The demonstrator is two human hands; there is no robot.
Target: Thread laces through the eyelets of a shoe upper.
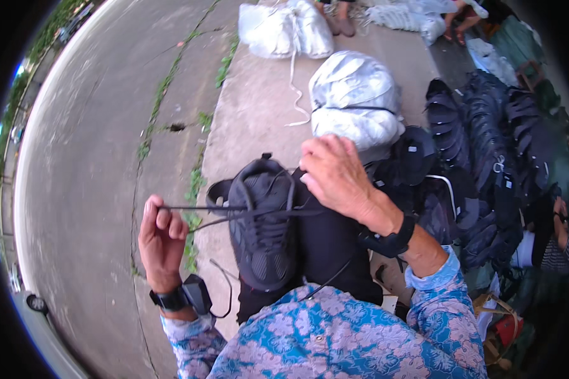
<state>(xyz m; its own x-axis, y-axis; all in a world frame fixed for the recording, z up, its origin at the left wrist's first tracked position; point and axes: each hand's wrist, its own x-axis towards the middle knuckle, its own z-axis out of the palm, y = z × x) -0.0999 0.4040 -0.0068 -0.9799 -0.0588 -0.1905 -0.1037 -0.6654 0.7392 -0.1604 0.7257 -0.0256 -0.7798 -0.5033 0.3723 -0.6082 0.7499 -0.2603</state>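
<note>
As L hand grips lace, wht bag, blk stacks nearby

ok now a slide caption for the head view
Left hand holding a black lace straight out from a black shoe, right hand raised opposite.

left hand: curled fingers cover end of black shoelace | right hand: finger undersides hidden, grip unclear | knotted white plastic bag: contents obscured | silver car: cut by fisheye rim | co-worker's legs: cropped at top | white label: too small to read
</note>
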